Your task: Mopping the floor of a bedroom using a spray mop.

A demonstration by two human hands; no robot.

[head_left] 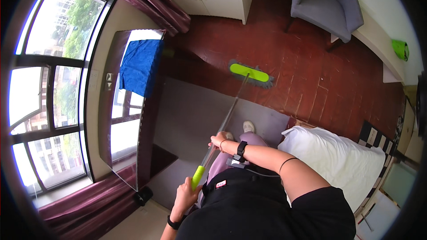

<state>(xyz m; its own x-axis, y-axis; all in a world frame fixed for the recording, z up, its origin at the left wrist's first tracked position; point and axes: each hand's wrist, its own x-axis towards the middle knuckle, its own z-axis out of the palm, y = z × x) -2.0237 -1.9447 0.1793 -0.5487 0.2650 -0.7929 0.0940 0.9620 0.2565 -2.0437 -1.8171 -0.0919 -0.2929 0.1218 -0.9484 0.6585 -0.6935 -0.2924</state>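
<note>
A flat mop [250,72] with a bright green head and grey fringe rests on the red-brown wooden floor ahead of me. Its metal pole slants back toward my body and ends in a green grip [198,177]. My left hand [186,197] is closed round that grip, close to my waist. Farther up, my right hand [219,141] wraps round the metal pole, its arm reaching across my body. The pole is tilted, and the mop head lies just beyond the edge of the grey floor mat [187,106].
At left stands a glass-topped table [153,106] with a blue cloth [141,66], beside windows and purple curtains [93,202]. A white cabinet [222,0] and grey armchair [327,6] stand at the far side. A bed with white bedding [333,160] is at right.
</note>
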